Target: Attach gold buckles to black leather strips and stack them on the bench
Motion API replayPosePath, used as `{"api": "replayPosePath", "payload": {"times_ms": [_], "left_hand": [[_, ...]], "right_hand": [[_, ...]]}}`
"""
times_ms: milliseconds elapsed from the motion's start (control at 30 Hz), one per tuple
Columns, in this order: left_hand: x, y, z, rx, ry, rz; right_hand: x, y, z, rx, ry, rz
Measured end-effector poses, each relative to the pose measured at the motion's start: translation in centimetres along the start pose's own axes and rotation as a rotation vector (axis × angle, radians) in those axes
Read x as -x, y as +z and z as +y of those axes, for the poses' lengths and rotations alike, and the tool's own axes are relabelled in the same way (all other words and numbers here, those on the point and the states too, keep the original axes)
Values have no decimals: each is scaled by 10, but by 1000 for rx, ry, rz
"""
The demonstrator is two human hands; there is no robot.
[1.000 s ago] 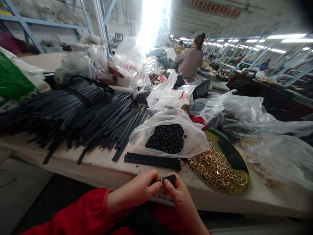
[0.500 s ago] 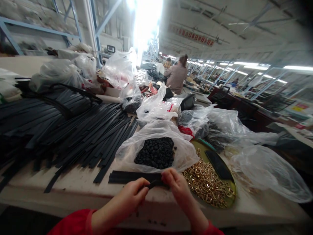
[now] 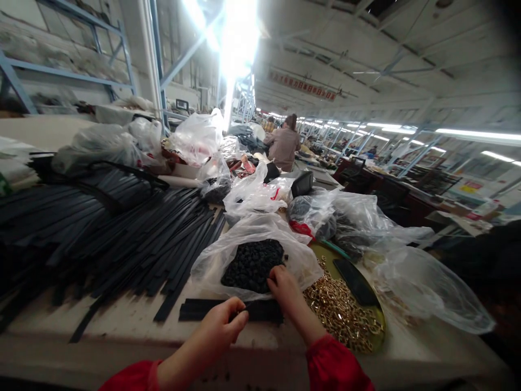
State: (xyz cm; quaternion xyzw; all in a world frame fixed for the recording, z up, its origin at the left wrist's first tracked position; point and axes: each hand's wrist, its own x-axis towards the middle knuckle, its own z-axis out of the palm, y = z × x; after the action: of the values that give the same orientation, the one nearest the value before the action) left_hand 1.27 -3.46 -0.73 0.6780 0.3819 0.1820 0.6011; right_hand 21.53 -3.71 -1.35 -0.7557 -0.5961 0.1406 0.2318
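Note:
My left hand (image 3: 225, 321) is closed in a pinch at the table's front, with a thin dark bit of a black strip (image 3: 245, 308) showing at its fingertips. My right hand (image 3: 284, 287) reaches to the near right side of the small black pieces (image 3: 252, 266), which lie heaped in an opened clear plastic bag (image 3: 207, 271). Its fingers are bent together, and whatever they hold is hidden. Between the hands and the bag lie short flat black strips (image 3: 199, 309), side by side. Right of my right hand, gold-coloured metal buckles (image 3: 345, 309) fill part of a yellow-green tray (image 3: 380, 320).
Many long black strips (image 3: 134, 244) cover the left of the table (image 3: 134, 336). A dark flat piece (image 3: 354, 281) lies in the tray. Filled plastic bags (image 3: 354, 212) crowd the back and right. A person (image 3: 281, 146) is farther off, facing away.
My right hand has left the black strip between the hands and moved up to the black pieces in the bag. My left hand stays pinched in nearly the same place. The view has tilted upward.

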Motion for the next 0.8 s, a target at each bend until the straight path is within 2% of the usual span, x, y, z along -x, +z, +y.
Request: {"api": "replayPosePath", "payload": {"times_ms": [67, 200, 267, 333, 433, 500, 667, 800], "left_hand": [[0, -1, 11, -18, 43, 49], [5, 0, 33, -84, 152, 130], [9, 3, 39, -138, 188, 130], [15, 5, 39, -219, 204, 101], [22, 6, 36, -329, 199, 42], [25, 6, 34, -375, 157, 13], [25, 15, 29, -349, 75, -110], [24, 23, 22, -269, 84, -145]], "right_hand": [[13, -8, -8, -184, 2, -22], [50, -12, -31, -1094, 155, -189], [65, -8, -39, -1345, 217, -227], [75, -5, -41, -1334, 196, -202], [84, -5, -39, -1130, 87, -117], [89, -6, -37, -1041, 47, -106], [101, -2, -32, -1188, 116, -197], [106, 0, -26, -1235, 190, -119]]}}
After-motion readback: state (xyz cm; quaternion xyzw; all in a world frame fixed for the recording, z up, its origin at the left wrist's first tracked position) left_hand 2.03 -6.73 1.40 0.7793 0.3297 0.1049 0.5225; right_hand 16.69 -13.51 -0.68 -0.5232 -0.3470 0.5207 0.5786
